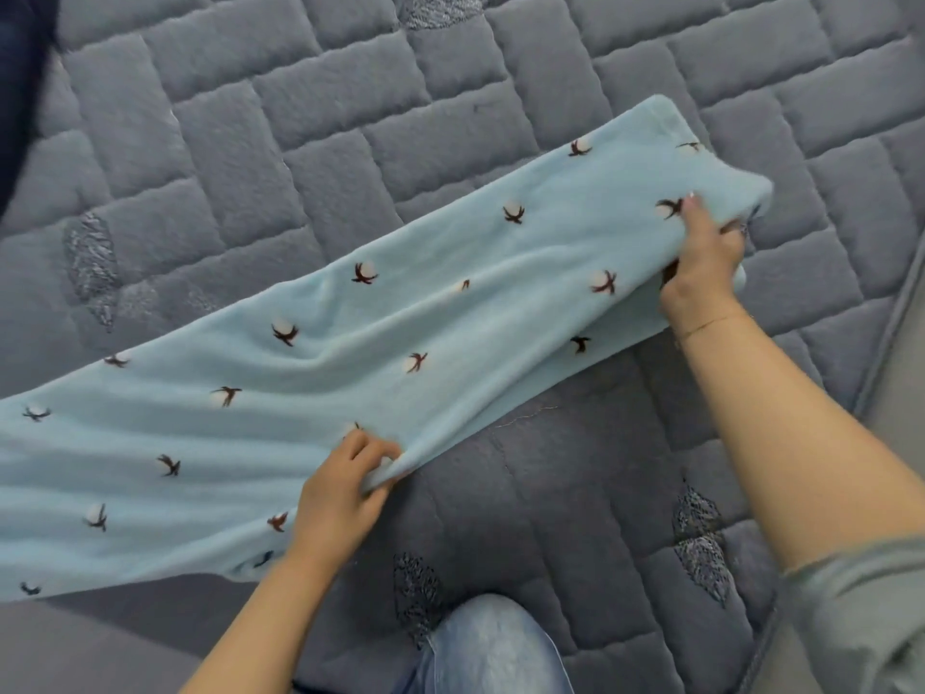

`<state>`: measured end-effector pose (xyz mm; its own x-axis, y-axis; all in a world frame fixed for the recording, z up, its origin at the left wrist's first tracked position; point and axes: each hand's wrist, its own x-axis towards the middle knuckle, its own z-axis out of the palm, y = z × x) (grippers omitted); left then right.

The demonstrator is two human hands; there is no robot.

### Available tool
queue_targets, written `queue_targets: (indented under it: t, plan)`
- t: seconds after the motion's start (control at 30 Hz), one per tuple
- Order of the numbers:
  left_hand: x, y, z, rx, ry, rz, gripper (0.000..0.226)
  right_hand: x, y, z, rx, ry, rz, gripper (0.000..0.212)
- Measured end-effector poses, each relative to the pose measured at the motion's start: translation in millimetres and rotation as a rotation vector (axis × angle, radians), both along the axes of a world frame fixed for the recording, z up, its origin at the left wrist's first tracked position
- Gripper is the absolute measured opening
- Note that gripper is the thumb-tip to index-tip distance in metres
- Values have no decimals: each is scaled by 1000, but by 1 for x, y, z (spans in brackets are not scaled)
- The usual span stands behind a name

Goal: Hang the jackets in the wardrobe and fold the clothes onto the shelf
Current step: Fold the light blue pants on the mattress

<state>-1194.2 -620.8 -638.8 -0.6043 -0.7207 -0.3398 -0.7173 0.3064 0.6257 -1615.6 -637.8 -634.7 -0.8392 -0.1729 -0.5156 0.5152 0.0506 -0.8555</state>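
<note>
A long light-blue fleece garment [425, 313] printed with small white-and-brown cotton motifs lies stretched diagonally over the grey quilted bed cover [300, 122], from lower left to upper right. My left hand [345, 485] pinches its near edge around the middle, fingers curled into the fabric. My right hand [701, 263] grips the far right end, thumb on top and fingers under the lifted cloth.
A dark navy garment [20, 67] lies at the top left corner. My knee in blue jeans [490, 643] rests against the bed's near side. The bed cover's edge [881, 353] runs down the right side.
</note>
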Motion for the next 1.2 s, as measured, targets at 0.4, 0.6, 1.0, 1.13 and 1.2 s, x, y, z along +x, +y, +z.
queue_targets:
  t: [0.4, 0.6, 1.0, 1.13, 1.2]
  plan:
    - [-7, -8, -17, 253, -204, -161, 13, -14, 56, -33, 142, -79, -52, 4]
    - [-52, -41, 7, -119, 38, 77, 21, -14, 67, -31, 82, -193, 11, 29]
    - [-156, -193, -30, 7, -29, 231, 16, -15, 78, -48, -86, -311, -95, 13]
    - [-155, -198, -36, -24, -218, 197, 26, -17, 77, -51, -108, -317, -119, 8]
    - [-156, -183, -37, -242, -299, 162, 40, -18, 75, -52, -94, -301, -125, 10]
